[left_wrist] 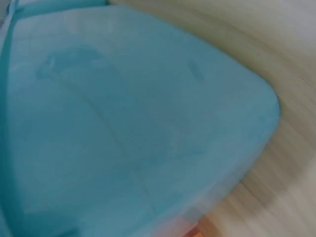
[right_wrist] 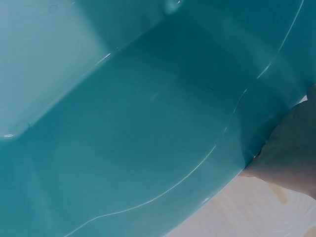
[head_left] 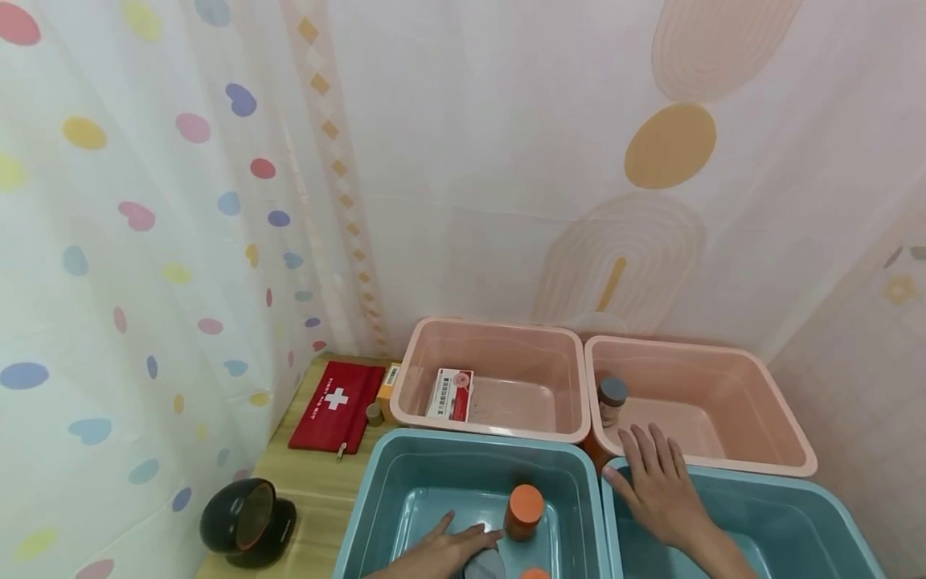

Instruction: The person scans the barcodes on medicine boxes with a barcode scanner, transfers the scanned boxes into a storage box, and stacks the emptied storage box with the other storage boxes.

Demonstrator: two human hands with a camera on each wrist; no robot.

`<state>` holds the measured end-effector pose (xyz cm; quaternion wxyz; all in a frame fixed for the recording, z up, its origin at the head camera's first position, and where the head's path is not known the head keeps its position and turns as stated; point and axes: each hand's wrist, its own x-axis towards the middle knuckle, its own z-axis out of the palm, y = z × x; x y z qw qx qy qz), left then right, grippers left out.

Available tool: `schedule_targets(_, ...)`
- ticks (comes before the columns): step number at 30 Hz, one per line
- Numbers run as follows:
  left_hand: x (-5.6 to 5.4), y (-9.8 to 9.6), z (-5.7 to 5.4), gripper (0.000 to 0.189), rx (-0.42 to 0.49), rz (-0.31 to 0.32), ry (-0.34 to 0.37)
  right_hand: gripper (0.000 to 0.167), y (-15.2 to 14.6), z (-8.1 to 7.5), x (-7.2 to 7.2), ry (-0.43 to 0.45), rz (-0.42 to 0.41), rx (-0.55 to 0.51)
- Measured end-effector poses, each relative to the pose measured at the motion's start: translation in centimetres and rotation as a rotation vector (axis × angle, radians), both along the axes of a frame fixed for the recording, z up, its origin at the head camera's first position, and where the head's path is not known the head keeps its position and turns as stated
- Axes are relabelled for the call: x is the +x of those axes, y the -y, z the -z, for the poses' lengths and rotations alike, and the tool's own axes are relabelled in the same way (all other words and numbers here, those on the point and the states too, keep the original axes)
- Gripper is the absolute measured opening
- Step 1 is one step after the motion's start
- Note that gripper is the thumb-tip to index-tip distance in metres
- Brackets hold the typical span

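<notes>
In the head view my left hand (head_left: 452, 553) is low inside the left blue bin (head_left: 499, 444), fingers stretched out over a round grey thing (head_left: 485, 565). Just past its fingertips stands an orange-capped bottle (head_left: 524, 511); another orange top (head_left: 535, 573) shows at the bottom edge. My right hand (head_left: 669, 503), fingers extended, is over the near-left corner of the right blue bin (head_left: 796, 486). Close beyond its fingertips, a grey-capped bottle (head_left: 612, 400) stands in the right pink bin (head_left: 723, 402). The right wrist view catches part of the right hand (right_wrist: 289, 153) at the bin's rim.
The left pink bin (head_left: 499, 328) holds a white and red medicine box (head_left: 450, 394). Left of the bins, a red first aid pouch (head_left: 336, 406), a yellow-orange box (head_left: 388, 390), a small cylinder (head_left: 374, 414) and a black rounded object (head_left: 249, 519) are on the wooden table (head_left: 318, 498).
</notes>
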<state>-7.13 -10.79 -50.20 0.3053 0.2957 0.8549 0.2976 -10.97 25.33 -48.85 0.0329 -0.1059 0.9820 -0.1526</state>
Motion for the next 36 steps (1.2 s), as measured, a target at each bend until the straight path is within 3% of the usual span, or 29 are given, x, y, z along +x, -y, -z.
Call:
schedule_targets(8, 0.4, 1.7, -2.7, 0.071, 0.142, -0.284, 0.11, 0.076, -0.1, -0.3, -0.2, -0.001, -0.003, 0.006)
schedule_targets(12, 0.9, 3.6, -3.3, 0.069, 0.264, -0.285, -0.009, 0.077, -0.1, 0.0, -0.2, 0.008, -0.004, -0.001)
schedule_targets(15, 1.9, 5.2, -4.2, 0.066, 0.38, -0.351, -0.106, 0.077, 0.0, 0.1, -0.1, 0.005, -0.007, -0.006)
schedule_targets(17, 2.9, 6.1, -5.2, 0.065, 0.435, -0.492, -0.113, 0.077, 0.0, 0.2, -0.1, 0.004, -0.007, -0.013)
schedule_targets(22, 4.8, 8.8, -7.0, 0.07, 0.417, -0.889, -0.098, 0.078, 0.0, 0.1, -0.1, 0.017, -0.003, -0.017)
schedule_targets(25, 5.4, 11.0, -7.1, 0.071, 0.419, -1.001, -0.184, 0.078, 0.1, 0.0, -0.1, 0.024, 0.001, -0.012)
schedule_targets(29, 5.7, 13.8, -6.0, 0.068, 0.587, -1.071, -0.347, 0.078, 0.1, -0.1, -0.1, 0.028, 0.001, -0.005)
schedule_targets(32, 5.8, 15.0, -4.9, 0.067, 0.622, -1.144, -0.394, 0.078, 0.1, -0.1, -0.1, 0.033, 0.003, -0.002)
schedule_targets(36, 5.6, 15.7, -3.7, 0.07, 0.431, -1.292, -0.34, 0.078, 0.1, 0.0, -0.1, 0.024, 0.003, 0.002)
